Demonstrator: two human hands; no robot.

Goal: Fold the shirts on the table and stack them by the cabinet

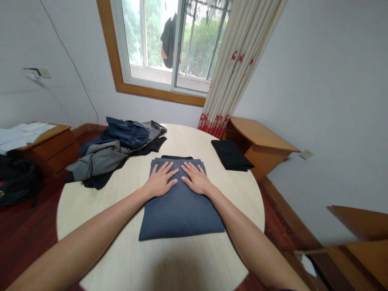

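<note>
A dark blue-grey garment [182,218] lies folded into a flat shape in the middle of the round, light wood table [121,226]. What kind of garment it is, I cannot tell. A black edge of cloth [177,157] shows at its far end. My left hand [160,180] rests flat on the upper left of the garment, fingers spread. On the upper right, my right hand [195,178] lies flat in the same way, its fingers apart. The two thumbs point toward each other with a small gap between them.
At the table's far left is a loose heap of dark blue, grey and black clothes [121,139]. A folded black cloth [232,155] lies near the right edge. Beyond stand a wooden desk [260,135], a patterned curtain [239,60] and a window. A black bag [18,178] sits left.
</note>
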